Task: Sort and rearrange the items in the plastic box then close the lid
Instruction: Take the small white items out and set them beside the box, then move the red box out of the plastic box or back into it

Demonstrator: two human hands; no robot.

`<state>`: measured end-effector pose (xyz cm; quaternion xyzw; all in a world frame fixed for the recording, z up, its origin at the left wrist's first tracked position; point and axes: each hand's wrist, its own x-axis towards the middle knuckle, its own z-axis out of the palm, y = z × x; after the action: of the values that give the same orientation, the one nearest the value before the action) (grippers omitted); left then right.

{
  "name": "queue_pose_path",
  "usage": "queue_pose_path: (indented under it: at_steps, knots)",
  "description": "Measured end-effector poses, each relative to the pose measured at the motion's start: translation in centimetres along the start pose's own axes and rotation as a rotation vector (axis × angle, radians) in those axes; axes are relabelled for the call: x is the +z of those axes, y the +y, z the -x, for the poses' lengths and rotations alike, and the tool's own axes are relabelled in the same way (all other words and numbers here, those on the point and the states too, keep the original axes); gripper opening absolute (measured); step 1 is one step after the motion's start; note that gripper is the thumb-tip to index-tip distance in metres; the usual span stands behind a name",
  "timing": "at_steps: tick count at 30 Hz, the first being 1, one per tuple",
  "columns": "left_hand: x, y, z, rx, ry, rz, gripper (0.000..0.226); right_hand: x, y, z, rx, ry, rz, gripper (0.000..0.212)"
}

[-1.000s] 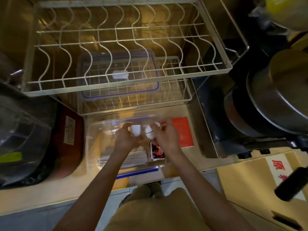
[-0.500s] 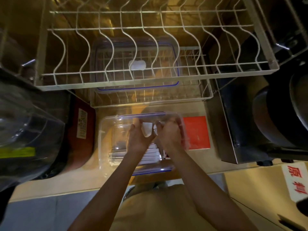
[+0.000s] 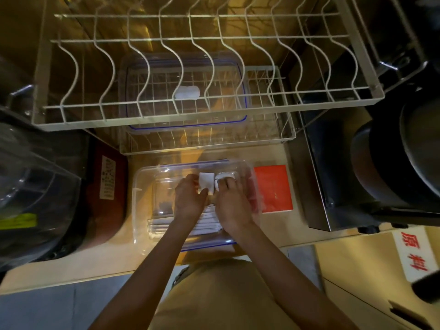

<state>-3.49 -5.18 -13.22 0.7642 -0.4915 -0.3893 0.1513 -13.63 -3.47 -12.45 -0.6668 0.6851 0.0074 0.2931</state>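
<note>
A clear plastic box (image 3: pixel 142 186) with blue trim sits on the counter in front of me. Both hands are inside it near its far wall. My left hand (image 3: pixel 189 198) pinches a small white square packet (image 3: pixel 206 183). Beside it, my right hand (image 3: pixel 232 203) grips a small white rounded item (image 3: pixel 222 178). Under my wrists, a stack of flat white packets (image 3: pixel 162 226) lies in the near part of the box. The box's clear lid (image 3: pixel 185 91) with blue seal rests on the lower wire rack behind.
A white wire dish rack (image 3: pixel 202 101) hangs above and behind the box. A red card (image 3: pixel 273 186) lies right of the box. A dark red appliance (image 3: pixel 107 191) stands left, a steel unit with pots (image 3: pixel 381 163) to the right, and cardboard (image 3: pixel 381 270) sits near right.
Both hands have moved deeper into the box toward its far wall, still holding the two small white items. My view has shifted so the box sits closer and more central.
</note>
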Motion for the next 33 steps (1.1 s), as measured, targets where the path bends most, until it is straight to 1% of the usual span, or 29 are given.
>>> queue_pose_path:
  at_steps: [4, 7, 10, 14, 17, 19, 20, 22, 24, 27, 29, 30, 31, 33]
  knots:
    - [0.4, 0.2, 0.0, 0.016, 0.007, 0.012, 0.037, 0.3, 0.3, 0.2, -0.014, 0.022, 0.085, 0.048]
    - [0.7, 0.5, 0.2, 0.021, -0.001, 0.032, 0.035, 0.4, 0.6, 0.3, -0.024, 0.061, 0.084, 0.049]
    - [1.0, 0.6, 0.3, 0.038, -0.018, 0.043, 0.034, 0.6, 1.1, 0.3, 0.001, 0.081, 0.027, 0.053]
    - [1.1, 0.6, 0.5, 0.047, -0.037, 0.028, 0.036, 0.7, 1.6, 0.4, 0.010, 0.055, -0.051, 0.055]
    - [0.4, 1.1, 0.7, 0.050, -0.079, 0.005, 0.041, 0.7, 1.7, 0.6, -0.010, 0.081, -0.156, 0.052]
    - [-0.1, 1.8, 0.8, 0.078, -0.163, -0.058, 0.052, -0.2, 1.6, 1.0, -0.014, 0.137, -0.296, 0.047]
    - [-0.4, 2.3, 1.0, 0.096, -0.212, -0.107, 0.056, -1.1, 1.4, 1.4, 0.005, 0.166, -0.417, 0.041]
    - [-0.9, 3.7, 1.3, 0.198, -0.277, -0.197, 0.051, -3.2, 1.3, 2.5, 0.055, 0.234, -0.696, 0.033]
    - [-1.4, 5.8, 1.8, 0.287, -0.317, -0.249, 0.042, -4.9, 1.5, 3.6, 0.135, 0.364, -0.934, 0.031]
    - [-1.7, 9.8, 2.1, 0.419, -0.405, -0.301, 0.025, -6.3, 2.9, 4.6, 0.362, 0.540, -1.258, 0.022]
    - [-1.3, 12.4, 2.2, 0.518, -0.473, -0.294, 0.024, -7.0, 4.1, 5.3, 0.525, 0.596, -1.521, 0.019]
    - [-1.0, 13.5, 2.1, 0.545, -0.520, -0.279, 0.025, -7.1, 4.8, 5.6, 0.599, 0.623, -1.612, 0.020]
    - [-0.4, 14.4, 1.9, 0.570, -0.557, -0.290, 0.027, -7.1, 5.4, 5.9, 0.675, 0.651, -1.656, 0.021]
    - [1.3, 15.6, 1.1, 0.632, -0.595, -0.400, 0.031, -6.5, 6.8, 6.2, 0.819, 0.670, -1.699, 0.022]
